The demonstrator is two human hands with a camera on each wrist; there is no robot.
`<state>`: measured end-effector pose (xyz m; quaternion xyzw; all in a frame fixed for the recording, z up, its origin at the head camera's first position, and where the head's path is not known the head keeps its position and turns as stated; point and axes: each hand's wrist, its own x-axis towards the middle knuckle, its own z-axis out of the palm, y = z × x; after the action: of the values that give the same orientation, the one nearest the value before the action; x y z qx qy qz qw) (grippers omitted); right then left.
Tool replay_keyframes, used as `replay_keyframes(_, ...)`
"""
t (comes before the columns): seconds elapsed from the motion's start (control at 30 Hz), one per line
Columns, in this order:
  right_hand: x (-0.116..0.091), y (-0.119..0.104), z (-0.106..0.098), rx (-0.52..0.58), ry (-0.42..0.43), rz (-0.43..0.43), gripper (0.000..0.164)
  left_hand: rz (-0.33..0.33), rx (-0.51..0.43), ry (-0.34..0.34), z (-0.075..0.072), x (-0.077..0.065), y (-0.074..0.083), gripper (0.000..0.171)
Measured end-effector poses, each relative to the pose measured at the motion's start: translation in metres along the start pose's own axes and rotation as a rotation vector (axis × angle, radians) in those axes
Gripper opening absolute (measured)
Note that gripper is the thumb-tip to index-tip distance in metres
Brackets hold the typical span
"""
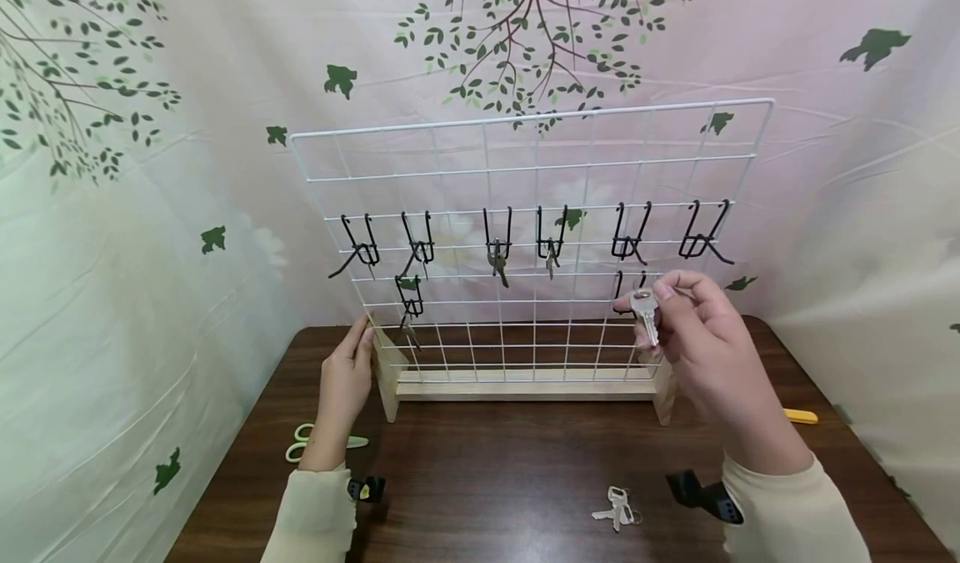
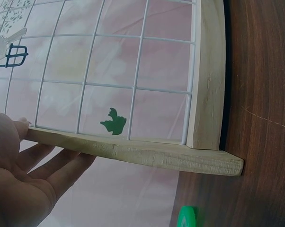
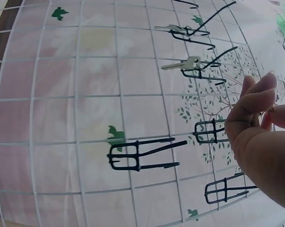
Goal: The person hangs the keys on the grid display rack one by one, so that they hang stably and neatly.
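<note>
My right hand [image 1: 708,338] pinches a silver key [image 1: 647,313] between thumb and fingers. It is in front of the right side of a white wire grid rack [image 1: 534,168], beside the lower right black hook [image 1: 619,284]. In the right wrist view the fingers [image 3: 251,106] are curled and hide most of the key. My left hand [image 1: 347,371] holds the rack's wooden side piece [image 2: 133,155], thumb on one side and fingers on the other. Keys hang on several black hooks, among them a dark key [image 1: 498,264] and a silver key [image 1: 551,261] near the middle.
Two loose keys [image 1: 617,509] lie on the brown table [image 1: 480,471] at the front right. Green-handled scissors [image 1: 300,442] lie by the left forearm, a yellow object [image 1: 800,416] beyond the right wrist. A leaf-patterned cloth [image 1: 225,313] hangs behind the rack.
</note>
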<state>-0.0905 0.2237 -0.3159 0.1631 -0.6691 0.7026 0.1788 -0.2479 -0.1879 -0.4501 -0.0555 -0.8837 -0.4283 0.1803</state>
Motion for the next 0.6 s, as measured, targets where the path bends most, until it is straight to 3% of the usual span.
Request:
replay_keyframes(0.27,0.019,0.001,-0.003,0.062,0.028,0.034,0.022,-0.002,0.004,0.013,0.004,0.002,0.0,0.048)
replay_keyframes(0.6,0.037,0.014,-0.014,0.033,0.02,0.08,0.023,-0.01,0.008,0.029,0.01,0.006,0.002,0.048)
